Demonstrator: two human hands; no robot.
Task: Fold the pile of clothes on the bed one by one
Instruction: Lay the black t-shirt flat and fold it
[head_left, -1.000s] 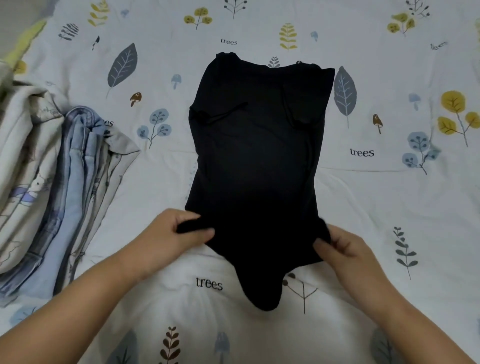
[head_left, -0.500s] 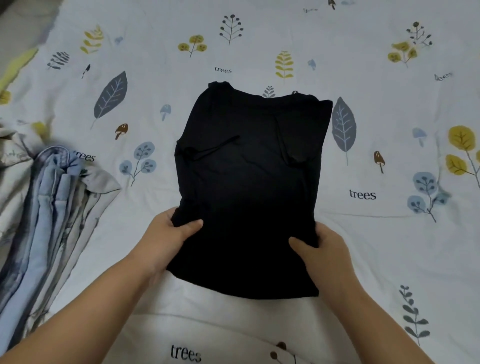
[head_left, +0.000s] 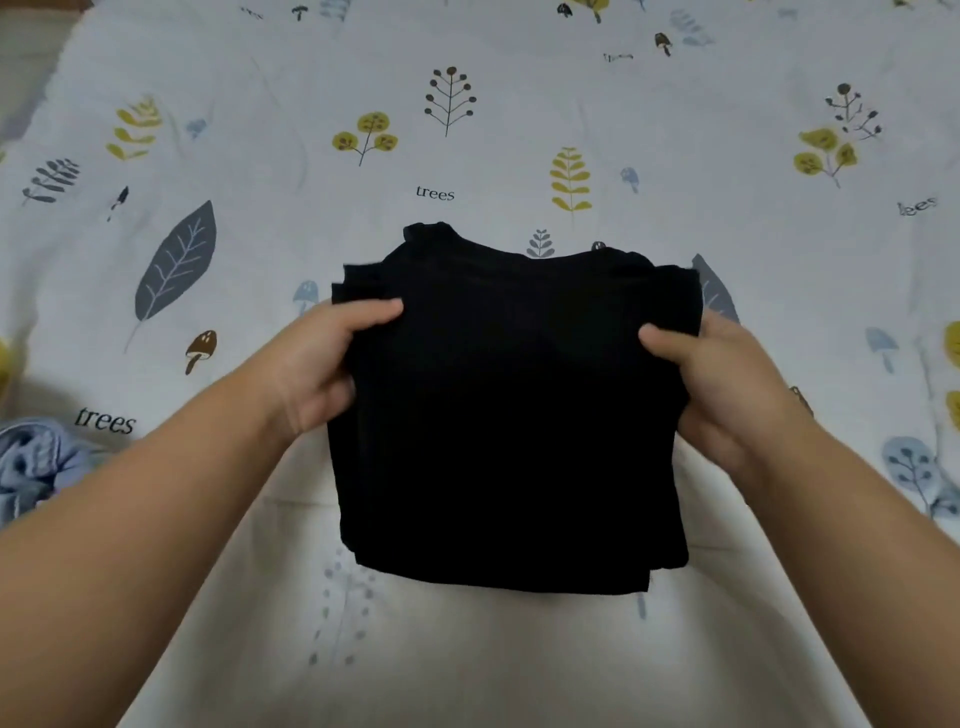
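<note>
black garment (head_left: 509, 426) gripped by both hands, bedsheet (head_left: 260, 156) beneath

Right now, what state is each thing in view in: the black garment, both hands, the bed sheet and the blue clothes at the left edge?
black garment: folded over into a compact rectangle, lying on the bed, gripped at both side edges.
left hand: grips the garment's left edge, thumb on top.
right hand: grips the garment's right edge, thumb on top.
blue clothes: bunched, unfolded, mostly out of frame.
bed sheet: spread flat, lightly creased.
</note>
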